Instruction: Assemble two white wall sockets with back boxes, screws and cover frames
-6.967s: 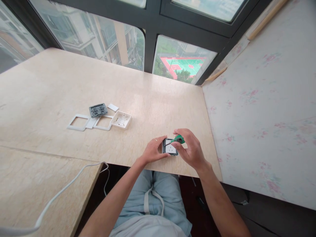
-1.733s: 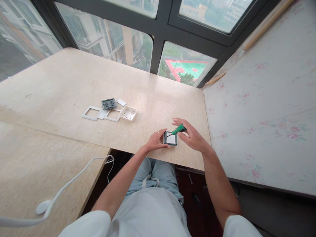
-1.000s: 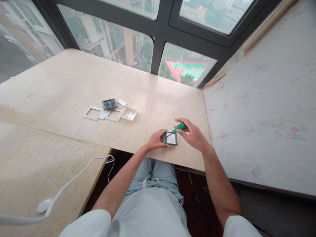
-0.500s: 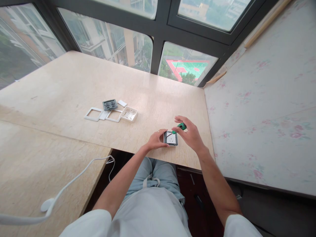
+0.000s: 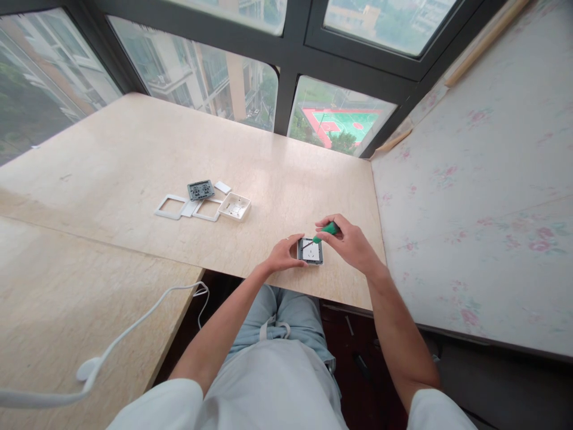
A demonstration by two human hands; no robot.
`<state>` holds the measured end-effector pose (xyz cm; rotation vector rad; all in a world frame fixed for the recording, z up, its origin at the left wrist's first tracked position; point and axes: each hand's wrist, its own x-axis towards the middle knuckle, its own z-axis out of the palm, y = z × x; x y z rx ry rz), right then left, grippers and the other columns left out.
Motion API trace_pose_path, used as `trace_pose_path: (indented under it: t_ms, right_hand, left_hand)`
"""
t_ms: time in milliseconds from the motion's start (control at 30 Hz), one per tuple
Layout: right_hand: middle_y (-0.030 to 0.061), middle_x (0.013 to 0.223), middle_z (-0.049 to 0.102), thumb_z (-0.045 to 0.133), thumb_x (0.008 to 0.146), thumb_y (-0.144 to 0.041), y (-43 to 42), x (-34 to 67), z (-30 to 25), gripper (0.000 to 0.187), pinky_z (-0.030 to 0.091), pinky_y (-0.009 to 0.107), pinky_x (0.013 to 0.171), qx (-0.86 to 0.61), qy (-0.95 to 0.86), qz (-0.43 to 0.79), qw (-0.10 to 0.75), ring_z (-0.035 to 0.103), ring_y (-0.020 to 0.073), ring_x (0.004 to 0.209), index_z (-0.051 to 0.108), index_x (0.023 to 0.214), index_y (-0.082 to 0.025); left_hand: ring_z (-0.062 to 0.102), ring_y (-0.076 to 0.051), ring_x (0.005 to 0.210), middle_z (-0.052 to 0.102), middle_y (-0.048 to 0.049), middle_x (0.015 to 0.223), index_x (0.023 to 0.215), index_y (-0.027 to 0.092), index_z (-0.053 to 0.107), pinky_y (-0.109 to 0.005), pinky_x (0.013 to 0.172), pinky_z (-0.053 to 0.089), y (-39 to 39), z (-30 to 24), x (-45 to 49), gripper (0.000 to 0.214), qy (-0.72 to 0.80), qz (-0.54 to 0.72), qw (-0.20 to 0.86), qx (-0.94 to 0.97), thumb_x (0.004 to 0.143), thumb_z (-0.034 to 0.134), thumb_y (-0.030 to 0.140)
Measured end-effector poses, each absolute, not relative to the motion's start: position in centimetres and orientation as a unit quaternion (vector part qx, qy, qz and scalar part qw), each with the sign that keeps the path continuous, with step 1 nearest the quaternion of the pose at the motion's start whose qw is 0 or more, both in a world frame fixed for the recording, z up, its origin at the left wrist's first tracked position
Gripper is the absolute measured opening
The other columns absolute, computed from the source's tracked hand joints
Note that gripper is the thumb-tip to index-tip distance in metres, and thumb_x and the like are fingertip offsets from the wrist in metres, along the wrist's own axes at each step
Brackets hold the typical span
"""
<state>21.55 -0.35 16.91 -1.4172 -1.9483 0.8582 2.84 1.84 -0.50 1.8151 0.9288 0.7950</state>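
Note:
A small square wall socket [image 5: 311,253], white face in a grey frame, lies on the beige stone table [image 5: 277,179] near its front edge. My left hand [image 5: 282,255] grips its left side, fingers curled round it. My right hand [image 5: 350,243] pinches a green-handled screwdriver [image 5: 326,230]. The screwdriver's thin tip slants down to the socket's upper left corner.
Farther back on the left lie socket parts: two white frames [image 5: 171,207] [image 5: 206,210], a grey insert [image 5: 201,190], a white back box [image 5: 233,206] and a small white cover [image 5: 222,187]. A white cable [image 5: 134,325] crosses the lower left slab. A flowered wall [image 5: 474,179] stands at the right, windows behind.
My right hand's fingers have shifted round the screwdriver handle, which has turned a little. The socket and my left hand stay in place. The view has drifted slightly.

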Motion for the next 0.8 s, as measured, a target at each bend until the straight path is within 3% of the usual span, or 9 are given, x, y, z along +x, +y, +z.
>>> trace_pose_path:
  t_ms: [100,267,500,667,800]
  right_hand:
    - [0.0032,0.075,0.07,0.06,0.086,-0.059,-0.3,21.1,16.9,0.037,0.051,0.03,0.056,-0.597,-0.725,0.212,0.272,0.066,0.0178,0.061,0.058,0.087,-0.022]
    - [0.0017,0.055,0.06,0.055,0.081,-0.073,-0.1,20.4,16.6,0.051,0.04,0.027,0.045,-0.639,-0.705,0.122,0.282,0.065,0.0197,0.05,0.052,0.074,-0.022]
    - [0.0006,0.057,0.062,0.062,0.079,-0.069,-0.6,20.9,16.1,0.048,0.043,0.024,0.041,-0.635,-0.677,0.16,0.336,0.071,0.0212,0.054,0.053,0.074,-0.022]
    - [-0.0004,0.061,0.065,0.07,0.078,-0.059,-1.1,22.4,16.1,0.041,0.054,0.025,0.045,-0.636,-0.577,0.225,0.46,0.072,0.0212,0.054,0.056,0.081,-0.02]
    - [-0.0018,0.068,0.067,0.078,0.073,-0.053,-0.6,24.1,15.1,0.041,0.063,0.031,0.056,-0.598,-0.495,0.297,0.555,0.074,0.0215,0.06,0.057,0.085,-0.019]
  left_hand:
    - [0.051,-0.033,0.129,0.052,-0.011,0.144,0.142,0.027,0.045,-0.05,0.108,0.039,1.9,-0.4,2.8,0.093,0.379,0.32,0.459,0.737,0.061,0.085,0.049]
    - [0.051,-0.034,0.129,0.05,-0.0115,0.146,0.142,0.026,0.044,-0.05,0.109,0.038,1.8,-0.3,2.8,0.094,0.389,0.307,0.456,0.739,0.061,0.085,0.049]
    - [0.051,-0.033,0.129,0.052,-0.0124,0.144,0.141,0.024,0.045,-0.049,0.11,0.038,1.8,-0.4,2.8,0.093,0.381,0.319,0.454,0.739,0.061,0.086,0.047]
    - [0.051,-0.032,0.129,0.051,-0.0127,0.143,0.14,0.024,0.046,-0.049,0.109,0.038,1.9,-0.7,2.8,0.091,0.372,0.326,0.457,0.739,0.061,0.086,0.045]
    - [0.052,-0.032,0.127,0.053,-0.0131,0.141,0.144,0.022,0.041,-0.05,0.108,0.039,1.8,-0.3,2.6,0.097,0.374,0.319,0.48,0.726,0.06,0.086,0.039]
